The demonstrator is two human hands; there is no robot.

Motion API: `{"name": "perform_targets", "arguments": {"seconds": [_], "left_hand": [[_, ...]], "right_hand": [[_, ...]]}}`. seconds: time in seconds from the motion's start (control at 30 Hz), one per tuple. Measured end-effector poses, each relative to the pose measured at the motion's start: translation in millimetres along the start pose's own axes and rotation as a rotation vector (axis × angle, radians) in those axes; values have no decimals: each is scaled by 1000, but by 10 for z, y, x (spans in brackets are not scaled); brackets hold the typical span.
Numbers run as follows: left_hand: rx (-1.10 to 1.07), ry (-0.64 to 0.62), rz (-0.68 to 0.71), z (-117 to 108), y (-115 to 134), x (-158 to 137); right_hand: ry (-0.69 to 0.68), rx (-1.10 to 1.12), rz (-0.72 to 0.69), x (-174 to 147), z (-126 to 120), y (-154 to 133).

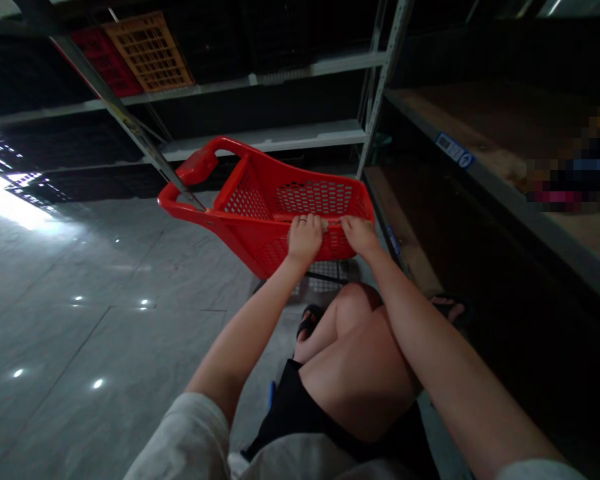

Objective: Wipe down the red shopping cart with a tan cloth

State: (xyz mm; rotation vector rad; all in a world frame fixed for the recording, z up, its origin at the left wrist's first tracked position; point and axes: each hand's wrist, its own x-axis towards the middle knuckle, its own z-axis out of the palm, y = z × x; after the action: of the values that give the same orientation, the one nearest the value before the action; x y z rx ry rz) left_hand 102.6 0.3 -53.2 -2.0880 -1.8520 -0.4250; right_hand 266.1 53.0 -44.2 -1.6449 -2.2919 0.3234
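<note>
A red plastic shopping cart (260,243) with perforated basket walls stands just beyond my knees, its handle toward the left. At the cart's near rim, my left hand (306,237) is closed, knuckles up. A small pale bit shows beside its thumb, too small to name. My right hand (360,235) is also closed at the same rim, a short way to the right, with fingertips bent down toward the basket. What the fingers of either hand grip is hidden. The visible part of the basket interior shows only red plastic.
Behind the cart runs a metal shelf rack (320,137) with an orange crate (150,52), a red crate (107,61) and dark crates. Wooden-topped shelving (485,127) with a blue-and-white label (455,149) flanks the right. Grey tiled floor (105,280) stretches left.
</note>
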Motion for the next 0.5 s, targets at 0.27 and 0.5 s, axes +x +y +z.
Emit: {"name": "perform_targets", "arguments": {"seconds": [0.27, 0.5], "left_hand": [[76, -167, 265, -294, -325, 89], [360, -141, 244, -1249, -1690, -583]], "right_hand": [[7, 201, -184, -115, 73, -150], [-66, 71, -341, -73, 216, -291]]}}
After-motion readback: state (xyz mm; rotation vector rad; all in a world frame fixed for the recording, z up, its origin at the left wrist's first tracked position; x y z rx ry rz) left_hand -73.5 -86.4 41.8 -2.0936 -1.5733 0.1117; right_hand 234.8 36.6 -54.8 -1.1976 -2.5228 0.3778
